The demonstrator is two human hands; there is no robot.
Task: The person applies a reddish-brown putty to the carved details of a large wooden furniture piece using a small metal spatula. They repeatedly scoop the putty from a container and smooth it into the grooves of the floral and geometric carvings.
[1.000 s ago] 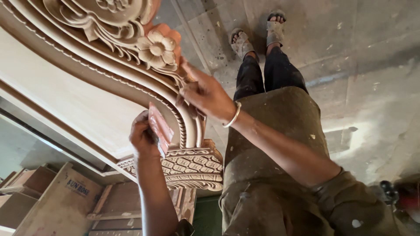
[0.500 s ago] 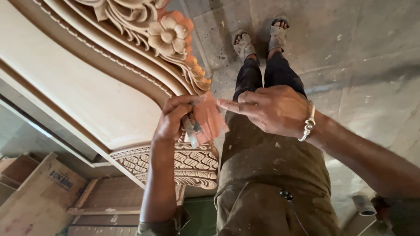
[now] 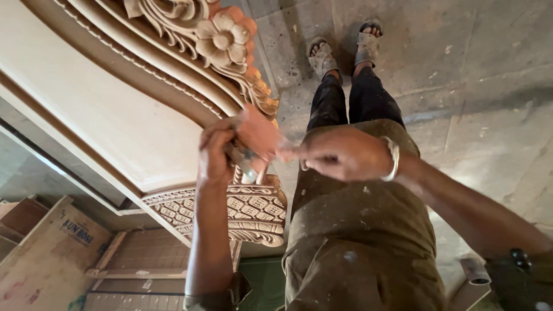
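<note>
A large pale wooden furniture panel with a curved, moulded edge (image 3: pixel 115 115) fills the upper left of the view. Carved into that panel's upper rim is a round wooden flower rosette (image 3: pixel 222 39), and at the panel's lower end sits a carved block with a woven lattice pattern (image 3: pixel 242 210). Below the panel stands a brown cardboard box (image 3: pixel 52 259). Just off the panel's curved edge, above the lattice block, the left hand (image 3: pixel 216 152) is curled closed around a folded piece of pinkish-red sandpaper (image 3: pixel 259 133) and a small metallic item too blurred to identify. The right hand (image 3: pixel 343 154), with a silver bracelet (image 3: pixel 394 158) on its wrist, reaches toward the panel, its fingertips pinching the sandpaper's edge.
</note>
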